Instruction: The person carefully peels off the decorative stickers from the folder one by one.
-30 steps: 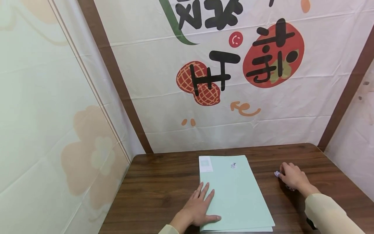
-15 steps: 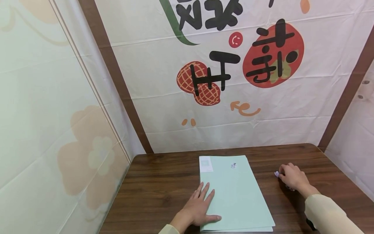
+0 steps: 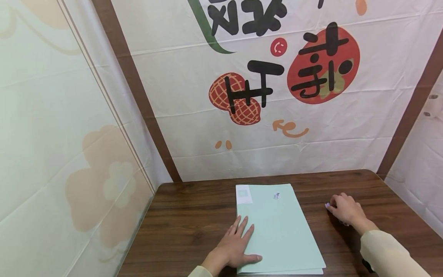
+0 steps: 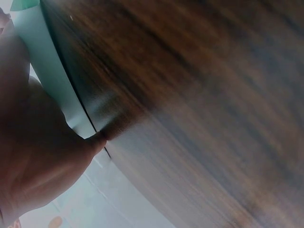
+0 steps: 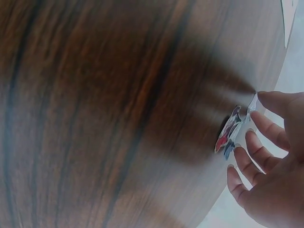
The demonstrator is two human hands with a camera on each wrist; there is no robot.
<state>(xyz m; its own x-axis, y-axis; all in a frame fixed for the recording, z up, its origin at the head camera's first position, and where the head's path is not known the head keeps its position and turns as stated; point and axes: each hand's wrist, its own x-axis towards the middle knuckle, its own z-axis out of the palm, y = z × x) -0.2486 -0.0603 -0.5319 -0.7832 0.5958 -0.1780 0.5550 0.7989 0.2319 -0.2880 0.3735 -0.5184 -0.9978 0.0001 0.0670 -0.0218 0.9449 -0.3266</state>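
Observation:
A mint-green folder (image 3: 280, 231) lies flat on the wooden table, with a white label (image 3: 244, 195) in its far left corner and a small purple-and-white cartoon sticker (image 3: 276, 196) near its far edge. My left hand (image 3: 235, 244) rests with spread fingers along the folder's left side, thumb over the cover. To the right of the folder, my right hand (image 3: 347, 209) pinches a small purple-and-white sticker (image 5: 252, 105) between thumb and index finger, low over the tabletop. More cut-out stickers (image 5: 230, 130), red, purple and dark blue, lie under that hand, mostly hidden in the head view.
The brown wood-grain table (image 3: 187, 219) has rounded far corners. Behind it hangs a white printed cloth (image 3: 194, 165) with large black characters and fruit drawings. Another pale cloth (image 3: 52, 184) with flower prints runs down the left side.
The right hand has shifted very slightly and covers more of the purple sticker at its fingertips. The left hand and the folder have stayed in place.

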